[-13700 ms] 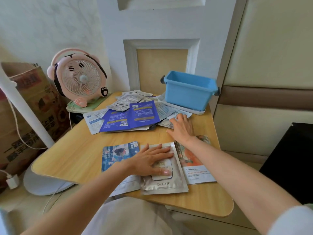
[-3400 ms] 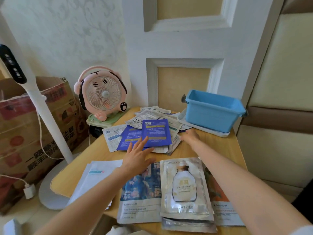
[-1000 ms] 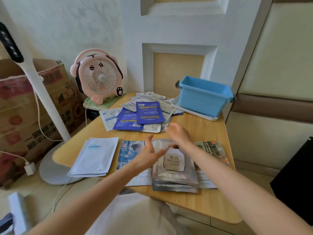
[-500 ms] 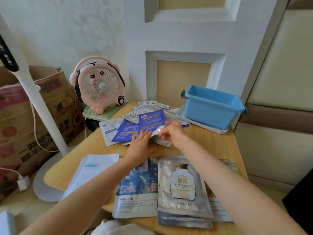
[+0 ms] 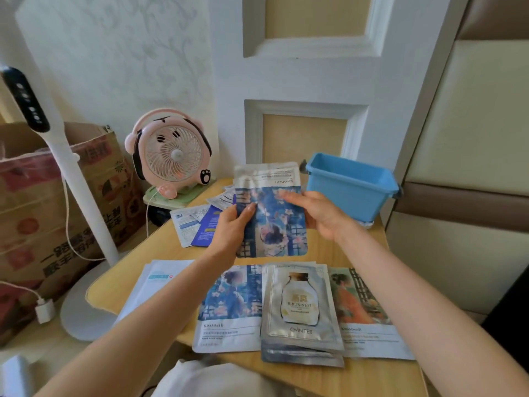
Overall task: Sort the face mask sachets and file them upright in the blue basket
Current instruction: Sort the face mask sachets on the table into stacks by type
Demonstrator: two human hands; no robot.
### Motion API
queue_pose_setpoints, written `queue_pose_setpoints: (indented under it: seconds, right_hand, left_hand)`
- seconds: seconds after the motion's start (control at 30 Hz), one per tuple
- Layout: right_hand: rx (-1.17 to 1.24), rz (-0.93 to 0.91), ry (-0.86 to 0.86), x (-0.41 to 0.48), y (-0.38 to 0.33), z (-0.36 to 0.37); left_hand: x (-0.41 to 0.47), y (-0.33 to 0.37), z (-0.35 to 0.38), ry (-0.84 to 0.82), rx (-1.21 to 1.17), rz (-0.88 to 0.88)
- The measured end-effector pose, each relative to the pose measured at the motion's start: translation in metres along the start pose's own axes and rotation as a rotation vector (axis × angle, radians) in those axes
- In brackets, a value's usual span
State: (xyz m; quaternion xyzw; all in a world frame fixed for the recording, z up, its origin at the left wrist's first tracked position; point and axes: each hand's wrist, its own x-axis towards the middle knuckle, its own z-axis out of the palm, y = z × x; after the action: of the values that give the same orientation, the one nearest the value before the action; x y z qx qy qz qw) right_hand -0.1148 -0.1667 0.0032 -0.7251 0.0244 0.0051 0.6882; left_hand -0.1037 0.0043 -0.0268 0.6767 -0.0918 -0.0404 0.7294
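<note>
Both hands hold a blue illustrated sachet (image 5: 276, 222) upside down above the table, with more sachets behind it. My left hand (image 5: 229, 230) pinches its left edge, and my right hand (image 5: 317, 213) grips its right edge. On the near table lie sorted piles: a white sachet (image 5: 156, 285), a blue illustrated sachet (image 5: 229, 308), a silver bottle-print stack (image 5: 300, 310) and an orange illustrated sachet (image 5: 363, 313). An unsorted heap with a dark blue sachet (image 5: 204, 229) lies behind my left hand. The blue basket (image 5: 350, 186) stands at the back right, its inside hidden.
A pink desk fan (image 5: 171, 154) stands at the table's back left corner. A white lamp pole (image 5: 65, 167) and a cardboard box (image 5: 34, 207) stand on the floor to the left. The wall panel rises right behind the wooden table (image 5: 372, 376).
Both hands have lifted a blue illustrated sachet out of the unsorted heap and now hold it up in front of the basket.
</note>
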Motion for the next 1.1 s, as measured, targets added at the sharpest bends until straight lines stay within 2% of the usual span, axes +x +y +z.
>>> queue_pose_setpoints:
  seconds: [0.07,0.1,0.17,0.23,0.27,0.3,0.4,0.43,0.47,0.53,0.63,0.67,0.73,0.87,0.97,1.1]
  right_hand:
    - [0.069,-0.052,0.074,0.000,-0.001,-0.006]
    - [0.062,-0.061,0.055,0.000,-0.003,-0.013]
    - [-0.111,0.015,-0.083,-0.006,-0.007,-0.027]
    - [-0.330,0.143,-0.291,-0.015,-0.008,-0.036]
    - [-0.355,0.155,-0.347,-0.017,-0.007,-0.039]
    - [-0.288,0.129,-0.332,-0.018,-0.006,-0.039]
    - [0.089,-0.045,-0.015,-0.028,-0.005,-0.025]
    - [0.153,-0.080,0.021,-0.030,-0.001,-0.017]
    - [0.164,-0.087,-0.005,-0.033,0.006,-0.007]
    - [0.065,-0.035,-0.125,-0.039,0.022,0.018]
    - [-0.091,0.037,-0.311,-0.038,0.041,0.025]
    - [-0.109,0.038,-0.336,-0.036,0.044,0.021]
    - [-0.161,0.031,-0.238,-0.028,0.051,0.008]
    - [-0.262,0.084,0.256,0.004,0.075,-0.018]
    - [-0.286,0.186,0.316,0.025,0.089,-0.026]
    - [-0.272,0.237,0.377,0.044,0.089,-0.016]
  left_hand:
    - [-0.002,0.005,-0.005,-0.121,0.081,-0.044]
    - [-0.005,0.009,-0.008,-0.196,0.156,-0.093]
    - [-0.010,0.018,-0.017,-0.386,0.367,-0.185]
    - [-0.013,0.026,-0.026,-0.551,0.500,-0.213]
    - [-0.014,0.028,-0.030,-0.577,0.442,-0.207]
    - [-0.012,0.026,-0.036,-0.558,0.251,-0.193]
    - [-0.007,0.013,-0.057,-0.583,-0.647,-0.114]
    - [-0.008,0.008,-0.058,-0.597,-0.751,-0.114]
    - [-0.009,0.001,-0.055,-0.549,-0.685,-0.133]
    - [-0.018,-0.014,-0.040,-0.356,-0.342,-0.132]
    - [-0.017,-0.028,-0.036,0.011,-0.191,-0.221]
    - [-0.017,-0.031,-0.044,0.087,-0.134,-0.256]
    - [-0.018,-0.037,-0.064,0.124,0.038,-0.323]
    - [-0.036,-0.039,-0.080,0.045,0.419,-0.421]
    - [-0.045,-0.043,-0.083,0.047,0.494,-0.433]
    - [-0.050,-0.045,-0.084,0.051,0.430,-0.429]
